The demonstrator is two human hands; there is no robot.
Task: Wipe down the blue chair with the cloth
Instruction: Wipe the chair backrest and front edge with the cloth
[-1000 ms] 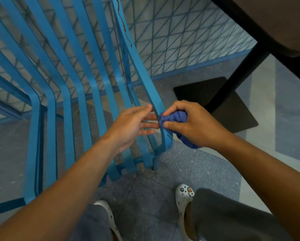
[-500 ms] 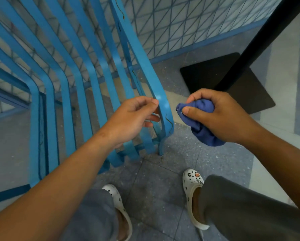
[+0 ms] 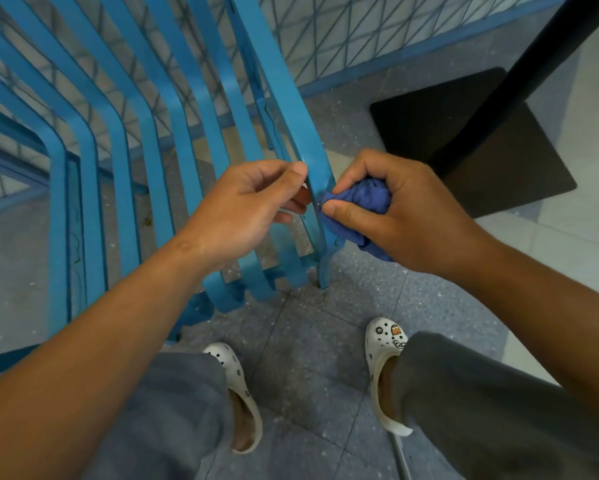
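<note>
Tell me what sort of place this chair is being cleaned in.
Probably a cafe or canteen seating area, though I can't be sure: a blue slatted metal chair, a black pedestal table base beside it, and a speckled tiled floor with a tiled wall.

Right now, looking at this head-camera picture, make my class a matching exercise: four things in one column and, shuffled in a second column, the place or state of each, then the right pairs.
Things:
1. crumpled dark blue cloth
2. blue slatted metal chair
3. white perforated clogs
4. black square table base

Places or states:
A. flat on the floor, upper right
B. bunched in the right hand
C. on the person's feet, at the bottom
D. steadied by the left hand

Pairs: 1-B, 2-D, 3-C, 4-A
</note>
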